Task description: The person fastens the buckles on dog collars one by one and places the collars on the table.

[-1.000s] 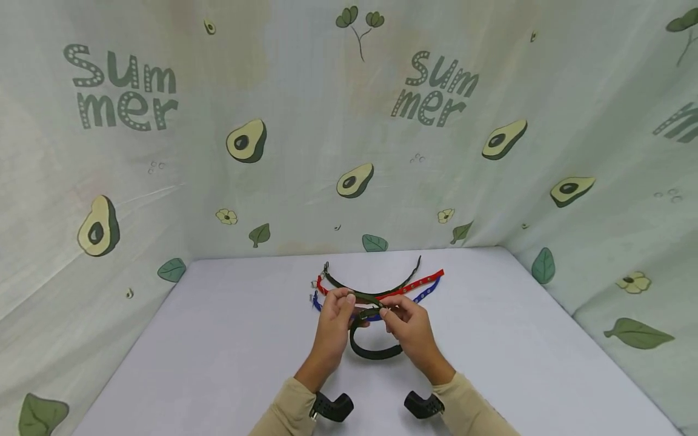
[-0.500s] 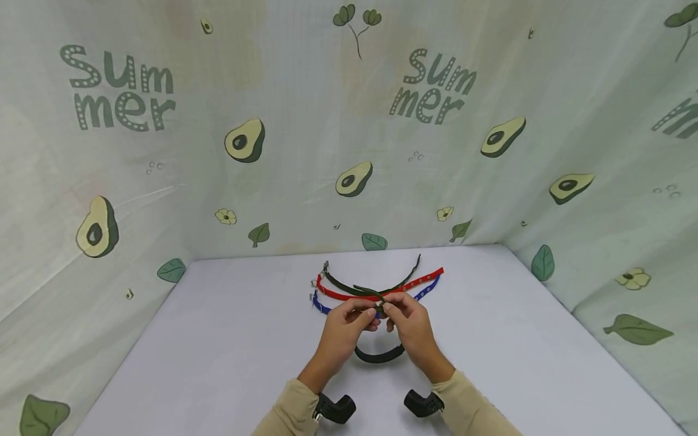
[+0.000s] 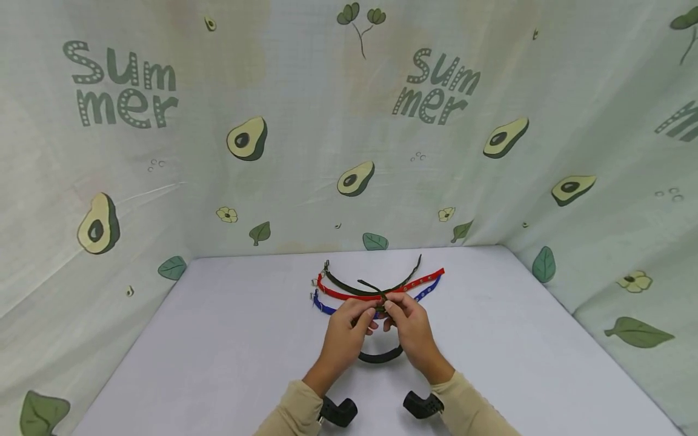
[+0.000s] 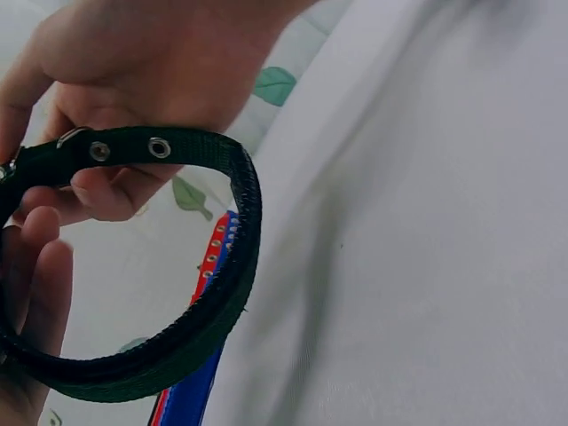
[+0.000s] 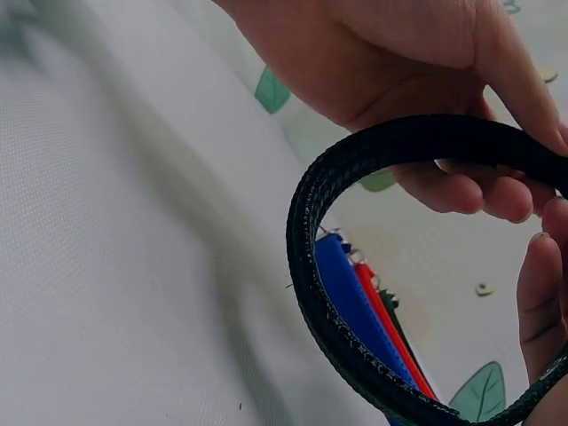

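Observation:
A dark green pet collar (image 4: 235, 284) is bent into a loop and held up between both hands. In the head view my left hand (image 3: 343, 330) pinches its upper side from the left, while my right hand (image 3: 411, 327) pinches it from the right, fingertips nearly meeting. The narrow free tip of the strap (image 3: 369, 284) sticks out up and left past the fingers. Metal-ringed holes (image 4: 159, 147) show on the strap beside the right hand in the left wrist view. A bit of metal sits at the fingertips, with the buckle mostly hidden. The loop's bottom hangs below the hands.
Behind the hands three more collars lie in curved rows on the white table (image 3: 240, 339): a dark green one (image 3: 349, 289), a red one (image 3: 338, 295) and a blue one (image 3: 322, 307). A printed cloth (image 3: 305, 224) rises behind the table.
My left hand has let go of the strap's tip and moved right and slightly down, close to the right hand. The tip now points out freely. The right hand has stayed nearly in place.

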{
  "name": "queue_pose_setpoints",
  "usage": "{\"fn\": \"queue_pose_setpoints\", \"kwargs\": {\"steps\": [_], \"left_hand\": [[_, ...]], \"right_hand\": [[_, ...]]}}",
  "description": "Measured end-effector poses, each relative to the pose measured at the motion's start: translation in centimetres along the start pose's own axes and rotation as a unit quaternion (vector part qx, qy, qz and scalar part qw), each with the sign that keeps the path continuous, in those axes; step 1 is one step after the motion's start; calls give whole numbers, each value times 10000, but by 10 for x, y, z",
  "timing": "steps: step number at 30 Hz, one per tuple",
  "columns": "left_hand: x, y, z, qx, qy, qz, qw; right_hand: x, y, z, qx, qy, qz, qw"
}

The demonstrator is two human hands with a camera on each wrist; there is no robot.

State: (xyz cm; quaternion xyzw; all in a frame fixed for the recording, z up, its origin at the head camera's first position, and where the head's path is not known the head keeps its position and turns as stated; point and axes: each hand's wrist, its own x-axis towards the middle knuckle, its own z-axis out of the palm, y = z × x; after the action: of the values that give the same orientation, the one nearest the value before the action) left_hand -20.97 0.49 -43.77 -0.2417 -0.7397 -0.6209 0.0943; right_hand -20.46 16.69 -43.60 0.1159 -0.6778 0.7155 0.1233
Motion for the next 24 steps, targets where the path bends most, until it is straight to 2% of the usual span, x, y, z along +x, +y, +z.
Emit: {"fn": "queue_pose_setpoints", "kwargs": {"steps": [3,7,10,16,24], "left_hand": [[-2,0,1,478,189,409,9978],[-4,1,3,931,421,946,9903],[-5,3,4,1202,504,1204,9841],[-7,4,8,1603,619,1365,9756],[-7,3,8,1906,841,1381,9683]], "right_hand": [[0,-1,0,45,-36,27,10000],[-1,-2,0,71,-13,-49,10000],[-2,-2,0,102,32,-81,9999],[-2,-1,-1,241,189,-142,9994],[-1,0,0,521,195,-272,9981]]}}
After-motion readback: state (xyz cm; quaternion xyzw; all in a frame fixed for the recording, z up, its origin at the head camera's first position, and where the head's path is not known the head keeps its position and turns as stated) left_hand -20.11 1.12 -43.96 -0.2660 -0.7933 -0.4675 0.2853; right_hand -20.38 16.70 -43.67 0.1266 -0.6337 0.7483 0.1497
